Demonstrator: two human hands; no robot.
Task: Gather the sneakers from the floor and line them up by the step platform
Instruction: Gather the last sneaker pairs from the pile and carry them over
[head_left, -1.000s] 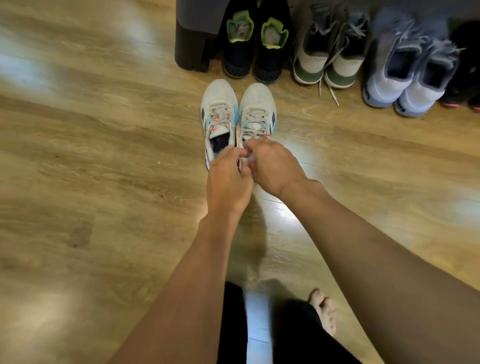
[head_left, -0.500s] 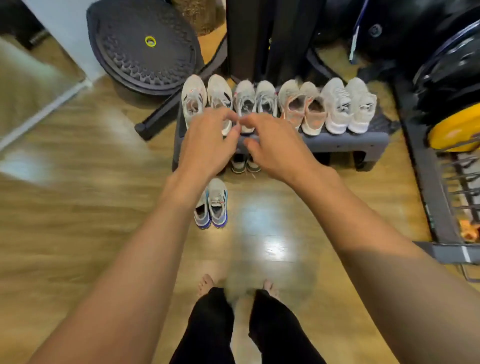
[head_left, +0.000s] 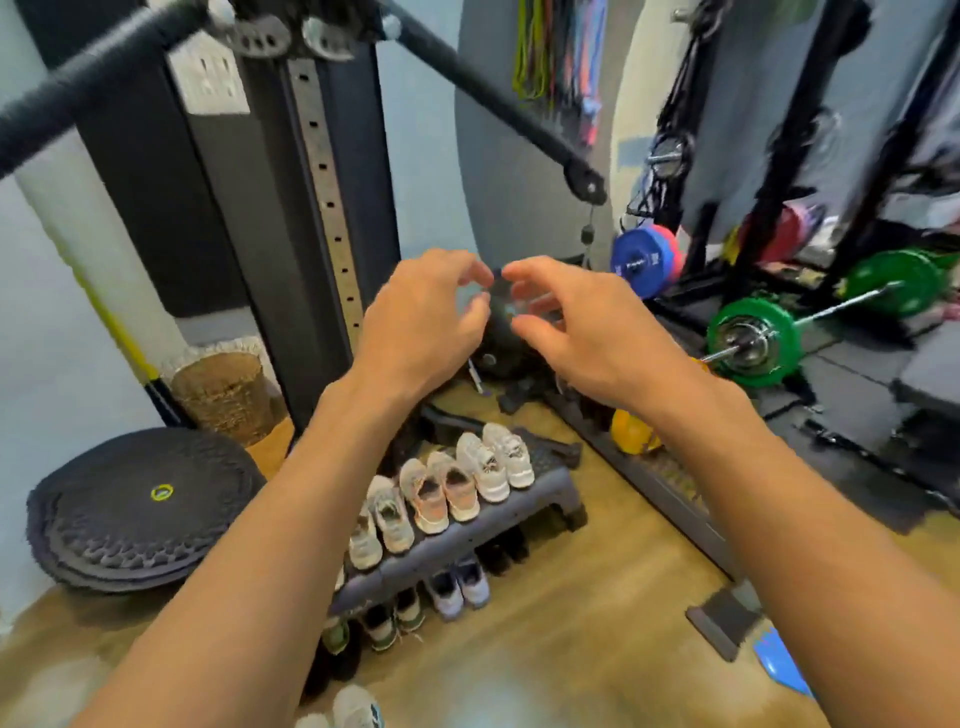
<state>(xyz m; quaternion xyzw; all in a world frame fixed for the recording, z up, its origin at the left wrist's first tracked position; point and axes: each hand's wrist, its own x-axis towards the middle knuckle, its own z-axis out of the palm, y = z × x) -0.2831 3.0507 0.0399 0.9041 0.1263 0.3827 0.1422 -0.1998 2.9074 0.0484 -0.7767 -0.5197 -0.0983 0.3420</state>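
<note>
My left hand (head_left: 423, 317) and my right hand (head_left: 576, 325) are raised in front of me at chest height, fingers curled and apart, holding nothing. Far below them stands the grey step platform (head_left: 550, 491) with several pale sneakers (head_left: 457, 486) lined up on top. More sneakers (head_left: 457, 590) sit in a row on the floor along its front edge. The white pair with blue accents (head_left: 356, 706) lies on the floor at the bottom edge, partly cut off and partly behind my left forearm.
A black cable machine column (head_left: 291, 208) rises behind the platform. A round black balance trainer (head_left: 140, 512) lies at left beside a woven basket (head_left: 226, 395). A barbell with green plates (head_left: 753, 340) and a rack fill the right. A blue object (head_left: 779, 660) lies on the wooden floor.
My hands let go of the white pair on the floor and rose, empty, well above the platform. The view tilted up from the floor to the gym equipment.
</note>
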